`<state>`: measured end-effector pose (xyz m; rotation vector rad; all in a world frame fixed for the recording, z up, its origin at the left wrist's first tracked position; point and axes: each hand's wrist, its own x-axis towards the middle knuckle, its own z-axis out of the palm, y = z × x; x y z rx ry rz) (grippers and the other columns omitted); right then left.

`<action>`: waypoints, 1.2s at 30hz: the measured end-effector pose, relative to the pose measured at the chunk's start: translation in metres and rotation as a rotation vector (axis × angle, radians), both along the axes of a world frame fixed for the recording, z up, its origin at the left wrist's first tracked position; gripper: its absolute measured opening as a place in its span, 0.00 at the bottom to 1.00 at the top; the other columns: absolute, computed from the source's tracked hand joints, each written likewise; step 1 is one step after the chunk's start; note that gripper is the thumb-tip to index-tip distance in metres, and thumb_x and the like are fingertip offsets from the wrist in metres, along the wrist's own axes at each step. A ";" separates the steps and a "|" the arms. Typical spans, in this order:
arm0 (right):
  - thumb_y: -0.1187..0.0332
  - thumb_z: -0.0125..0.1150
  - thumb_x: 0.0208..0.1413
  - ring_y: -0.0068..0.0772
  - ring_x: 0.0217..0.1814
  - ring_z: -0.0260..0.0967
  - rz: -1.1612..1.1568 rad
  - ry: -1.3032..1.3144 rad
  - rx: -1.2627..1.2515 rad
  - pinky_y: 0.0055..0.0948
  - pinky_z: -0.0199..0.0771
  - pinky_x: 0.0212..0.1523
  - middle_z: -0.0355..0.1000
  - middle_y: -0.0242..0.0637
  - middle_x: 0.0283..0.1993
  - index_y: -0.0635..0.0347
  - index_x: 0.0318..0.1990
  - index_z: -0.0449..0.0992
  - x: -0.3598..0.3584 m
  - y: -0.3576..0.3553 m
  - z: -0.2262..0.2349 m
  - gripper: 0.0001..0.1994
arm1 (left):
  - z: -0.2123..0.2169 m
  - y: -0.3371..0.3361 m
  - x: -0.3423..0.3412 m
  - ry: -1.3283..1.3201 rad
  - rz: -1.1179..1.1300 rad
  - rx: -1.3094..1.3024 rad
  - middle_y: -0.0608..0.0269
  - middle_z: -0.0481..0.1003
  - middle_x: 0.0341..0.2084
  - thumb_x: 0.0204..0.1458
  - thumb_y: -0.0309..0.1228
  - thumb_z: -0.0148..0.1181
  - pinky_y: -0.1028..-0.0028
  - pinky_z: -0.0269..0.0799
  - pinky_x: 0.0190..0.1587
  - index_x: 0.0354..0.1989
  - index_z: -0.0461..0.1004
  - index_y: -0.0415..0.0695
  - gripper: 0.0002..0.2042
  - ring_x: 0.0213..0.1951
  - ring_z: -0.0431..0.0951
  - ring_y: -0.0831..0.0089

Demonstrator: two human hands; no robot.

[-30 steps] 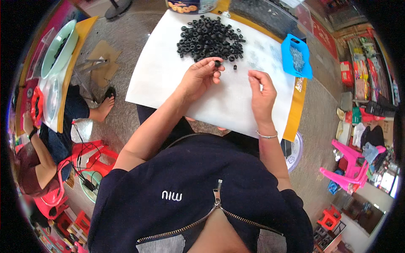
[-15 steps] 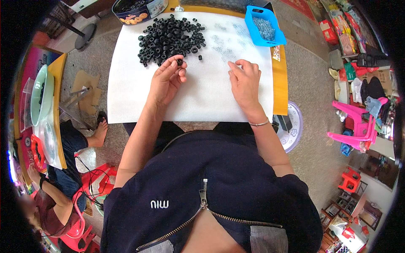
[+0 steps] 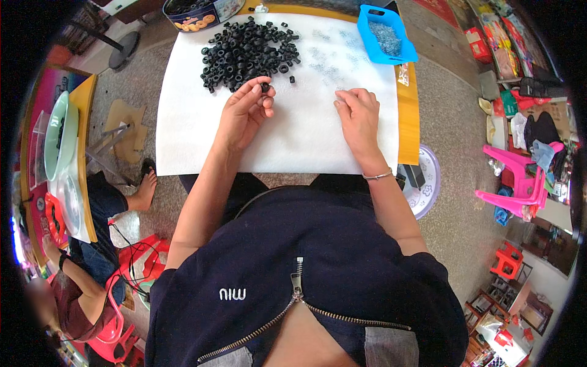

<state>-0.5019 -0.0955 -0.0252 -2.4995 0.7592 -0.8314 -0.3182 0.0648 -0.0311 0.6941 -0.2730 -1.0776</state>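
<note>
My left hand (image 3: 246,110) pinches a small black ring (image 3: 265,87) between thumb and fingertips, just below a heap of black rings (image 3: 247,50) on a white sheet (image 3: 293,131). My right hand (image 3: 359,116) rests on the sheet with fingers curled down, its fingertips among small silvery metal parts (image 3: 333,64) scattered thinly there. I cannot tell whether it holds one. A blue tray (image 3: 385,33) with more of those metal parts stands at the sheet's far right corner.
A round dark tin (image 3: 194,12) sits beyond the ring heap. A yellow table edge (image 3: 408,116) borders the sheet on the right. A pink plastic stool (image 3: 513,180) lies right; another person (image 3: 92,257) sits at left by a second table (image 3: 64,153).
The view has shifted so the sheet sits more centred. My left hand still holds a black ring; my right hand has settled lower on the sheet.
</note>
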 end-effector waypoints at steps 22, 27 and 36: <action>0.76 0.59 0.52 0.24 0.41 0.68 0.334 -0.347 0.606 0.23 0.70 0.39 0.73 0.34 0.37 0.63 0.38 0.76 0.087 0.061 0.034 0.06 | -0.004 0.004 0.004 0.022 -0.051 -0.036 0.62 0.73 0.29 0.59 0.28 0.48 0.82 0.73 0.30 0.46 0.68 0.36 0.10 0.26 0.73 0.79; 0.77 0.60 0.49 0.30 0.42 0.68 0.309 -0.288 0.146 0.24 0.70 0.41 0.72 0.37 0.39 0.61 0.37 0.78 0.084 0.065 0.031 0.07 | -0.006 0.002 0.004 0.014 -0.045 -0.026 0.64 0.72 0.27 0.60 0.28 0.47 0.81 0.73 0.30 0.45 0.68 0.36 0.10 0.24 0.73 0.79; 0.75 0.57 0.52 0.35 0.38 0.68 0.108 -0.353 0.316 0.31 0.69 0.40 0.71 0.38 0.34 0.61 0.36 0.77 0.069 0.025 0.027 0.05 | -0.004 0.003 0.003 0.075 0.004 0.007 0.58 0.73 0.33 0.59 0.28 0.49 0.82 0.71 0.29 0.48 0.66 0.35 0.12 0.25 0.71 0.78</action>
